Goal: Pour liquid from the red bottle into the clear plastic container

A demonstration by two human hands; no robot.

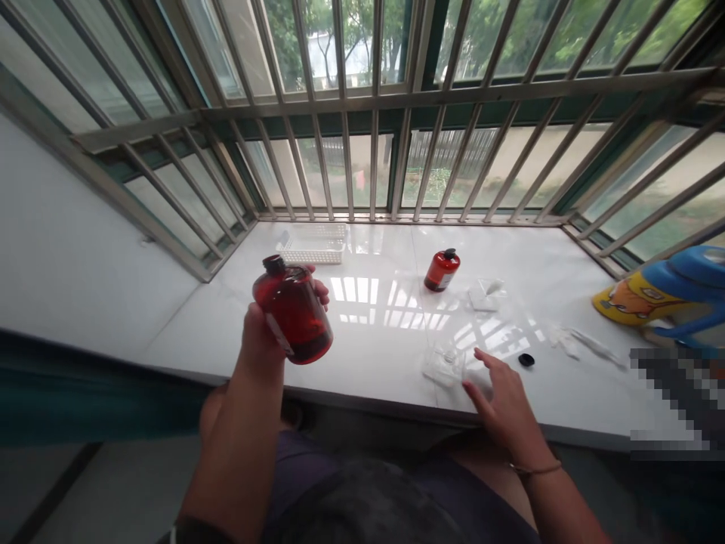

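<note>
My left hand [262,326] is wrapped round a dark red, see-through bottle [299,311], raised above the front of the white counter. The bottle has a black neck and tilts slightly; I cannot tell whether its mouth is open. My right hand [501,393] hovers near the counter's front edge, fingers apart, with nothing in it. Just left of its fingertips lies a small clear, glass-like piece [446,366]. A round black cap [526,360] rests to the right of that hand. Farther back stands a second red bottle [442,270] with a black top.
A white perforated basket [314,245] sits at the back left by the window bars. Another clear square piece [485,295] with something whitish on it is right of the standing bottle. Tweezer-like tools [594,347] lie at right, near a yellow and blue jug [651,295].
</note>
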